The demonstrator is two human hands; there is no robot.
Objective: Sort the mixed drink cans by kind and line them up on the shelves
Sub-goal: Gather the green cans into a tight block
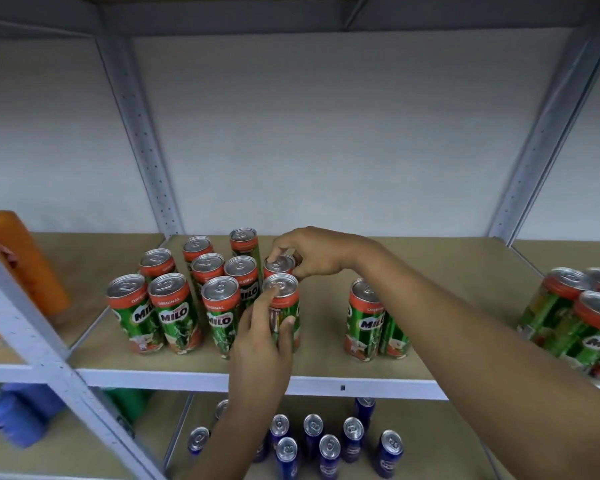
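Several green and red Milo cans (175, 315) stand in rows on the middle shelf (326, 375). My left hand (264, 337) grips the front right can of that group (284, 296) round its body. My right hand (312, 252) reaches over from the right and pinches the top rim of the Milo can behind it (278, 265). Two more Milo cans (366, 317) stand apart to the right, partly behind my right forearm. Another cluster of Milo cans (582, 320) sits at the far right. Several blue cans (329, 452) stand on the lower shelf.
An orange container (25, 258) stands on the left bay of the shelf. A slanted grey upright (49, 358) crosses the left foreground. Blue objects (18, 417) lie on the lower left shelf. Grey uprights (142, 140) frame the bay, with a white wall behind.
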